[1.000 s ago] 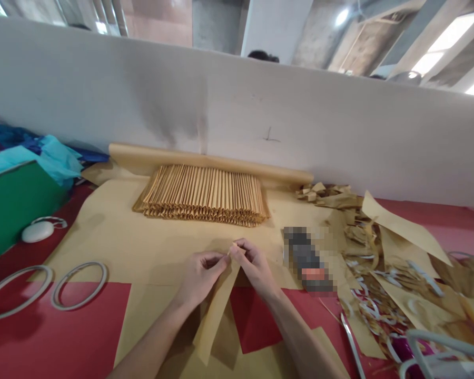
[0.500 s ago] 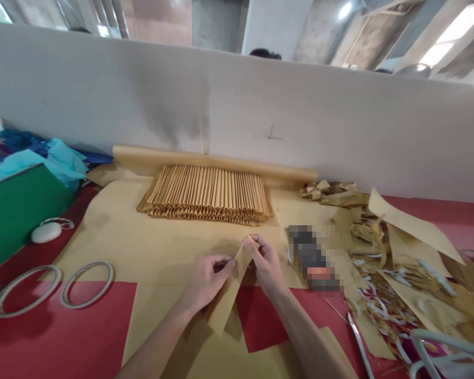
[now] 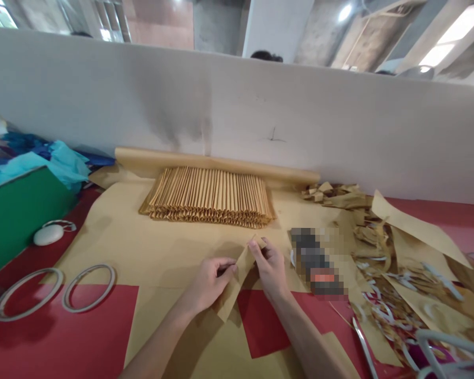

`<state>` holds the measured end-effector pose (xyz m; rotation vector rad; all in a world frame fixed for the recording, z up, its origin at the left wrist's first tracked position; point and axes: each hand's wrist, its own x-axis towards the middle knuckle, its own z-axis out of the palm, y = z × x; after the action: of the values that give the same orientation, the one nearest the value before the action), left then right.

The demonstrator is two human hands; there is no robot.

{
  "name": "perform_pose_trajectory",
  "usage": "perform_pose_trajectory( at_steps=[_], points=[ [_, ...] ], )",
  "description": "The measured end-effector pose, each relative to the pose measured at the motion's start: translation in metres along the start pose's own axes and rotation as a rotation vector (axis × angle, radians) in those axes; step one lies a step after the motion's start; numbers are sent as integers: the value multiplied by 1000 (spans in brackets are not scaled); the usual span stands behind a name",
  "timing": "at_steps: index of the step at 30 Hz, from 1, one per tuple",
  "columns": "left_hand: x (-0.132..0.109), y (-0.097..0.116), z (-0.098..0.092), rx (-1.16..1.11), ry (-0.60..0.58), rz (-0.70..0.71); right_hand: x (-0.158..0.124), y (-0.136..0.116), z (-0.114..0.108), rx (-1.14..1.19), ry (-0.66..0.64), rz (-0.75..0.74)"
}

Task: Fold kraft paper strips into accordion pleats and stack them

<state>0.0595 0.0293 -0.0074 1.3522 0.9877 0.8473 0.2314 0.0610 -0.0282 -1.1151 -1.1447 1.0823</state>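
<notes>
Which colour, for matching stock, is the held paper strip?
The paper strip is tan, seen in the head view.

Behind the one pleated paper stack (image 3: 210, 192) lay one paper roll (image 3: 217, 164). In front of it were one left hand (image 3: 211, 281), one right hand (image 3: 272, 268) and one paper strip (image 3: 240, 273); toward its left, two pale rings (image 3: 3, 318) and one white case (image 3: 48, 235); toward its right, one slim metal tool (image 3: 364, 347).

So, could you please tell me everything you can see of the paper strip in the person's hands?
The strip is long, narrow, plain brown and looks like thin paper. It slants from upper right to lower left. The right hand pinches its far end, which looks bent or folded; the left hand has its fingers at the left edge, their grip unclear. The near end is free. It lies nearer than the pleated stack.
</notes>
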Motion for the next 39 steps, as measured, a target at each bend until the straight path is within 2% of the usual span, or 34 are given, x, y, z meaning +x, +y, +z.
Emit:
perform_pose_trajectory(
  at_steps=[7,11,17,20,23,26,28,33,36,39],
  points=[
    [0,-1,-2,-150,-100,-18,2,3,-3,5,30,-13],
    [2,-4,-3,-166,-125,-31,6,2,-7,-10,117,-56],
    [2,-3,-4,-177,-151,-43,6,-2,-5,10,138,-25],
    [0,-1,-5,-162,-124,-57,7,-3,-7,-2,171,-20],
    [-1,-2,-6,-119,-81,-109,11,-4,-11,5,268,-15],
    [-1,-5,-5,-74,-52,-143,14,-5,-13,120,340,6],
    [-1,-7,-4,-80,-24,-117,14,-7,-10,230,314,62],
    [1,-4,-2,-118,64,-65,8,-14,2,322,95,221],
    [0,1,-2,-112,104,-63,7,-15,2,303,109,214],
    [-1,4,-2,-102,83,-69,9,-16,-2,313,171,180]
  ],
)
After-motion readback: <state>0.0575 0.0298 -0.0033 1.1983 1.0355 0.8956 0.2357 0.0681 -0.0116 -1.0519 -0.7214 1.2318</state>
